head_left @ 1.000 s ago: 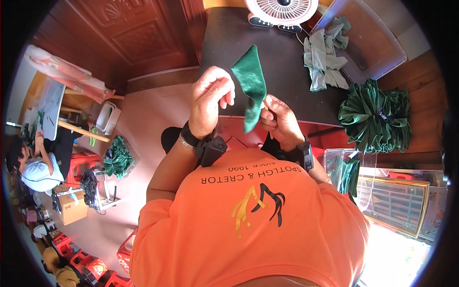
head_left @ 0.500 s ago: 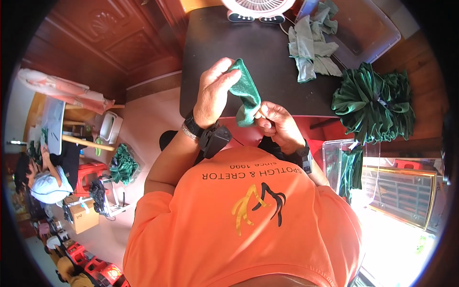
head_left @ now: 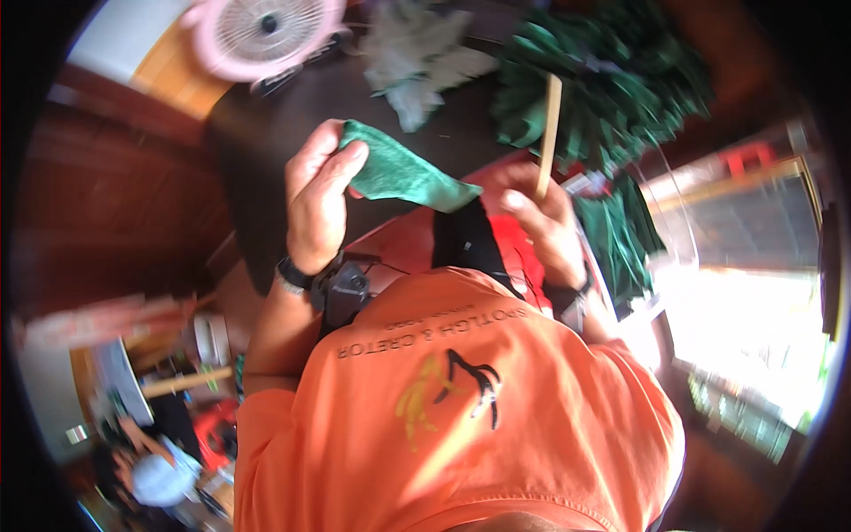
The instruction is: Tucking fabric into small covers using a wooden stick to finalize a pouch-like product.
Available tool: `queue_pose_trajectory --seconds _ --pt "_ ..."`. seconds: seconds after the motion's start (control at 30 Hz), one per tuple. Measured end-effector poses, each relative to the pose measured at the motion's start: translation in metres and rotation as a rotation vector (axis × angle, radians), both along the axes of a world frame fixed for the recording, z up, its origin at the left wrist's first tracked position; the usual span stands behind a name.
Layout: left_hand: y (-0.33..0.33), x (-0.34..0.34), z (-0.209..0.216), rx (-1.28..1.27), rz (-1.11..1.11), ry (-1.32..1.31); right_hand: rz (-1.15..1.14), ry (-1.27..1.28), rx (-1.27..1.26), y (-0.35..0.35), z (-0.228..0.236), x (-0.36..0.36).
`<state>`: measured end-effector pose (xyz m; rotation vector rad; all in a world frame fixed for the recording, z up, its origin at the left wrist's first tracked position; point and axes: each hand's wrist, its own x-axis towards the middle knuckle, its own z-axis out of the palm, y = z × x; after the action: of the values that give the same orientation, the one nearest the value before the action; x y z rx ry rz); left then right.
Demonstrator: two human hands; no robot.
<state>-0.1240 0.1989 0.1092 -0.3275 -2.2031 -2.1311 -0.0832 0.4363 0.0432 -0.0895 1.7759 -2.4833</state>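
Note:
A green velvety fabric piece (head_left: 399, 170) is pinched at its wide end between the thumb and fingers of my left hand (head_left: 317, 197). It slants down to the right, and its narrow tip ends a little short of my right hand (head_left: 545, 222). My right hand is closed around the lower end of a flat wooden stick (head_left: 550, 133), which stands up from the fingers. Both hands are above my lap, at the near edge of the dark table (head_left: 257, 168). Motion blur softens the right fingers.
A pink fan (head_left: 268, 25) stands at the table's far left. Pale grey-green fabric strips (head_left: 417, 66) lie beside a large bundle of green fabric (head_left: 603, 84). More green fabric (head_left: 620, 239) hangs in a container on my right. Another person (head_left: 160, 474) sits at the lower left.
My view has turned to the right. My right hand has come away from the fabric's lower end and now holds a wooden stick. My left hand still grips the fabric.

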Motion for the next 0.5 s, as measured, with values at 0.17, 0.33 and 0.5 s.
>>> queue_pose_trajectory --seconds 0.17,0.33,0.5 --pt "0.062 -0.004 0.006 -0.113 -0.442 -0.025 0.031 0.276 0.05 0.004 -0.011 -0.003" --pt "0.107 -0.007 0.003 -0.074 -0.702 -0.076 0.123 0.05 0.088 0.055 -0.006 0.034" --pt "0.152 -0.016 -0.013 -0.023 -0.768 -0.182 -0.069 -0.079 0.444 0.125 0.022 0.074"
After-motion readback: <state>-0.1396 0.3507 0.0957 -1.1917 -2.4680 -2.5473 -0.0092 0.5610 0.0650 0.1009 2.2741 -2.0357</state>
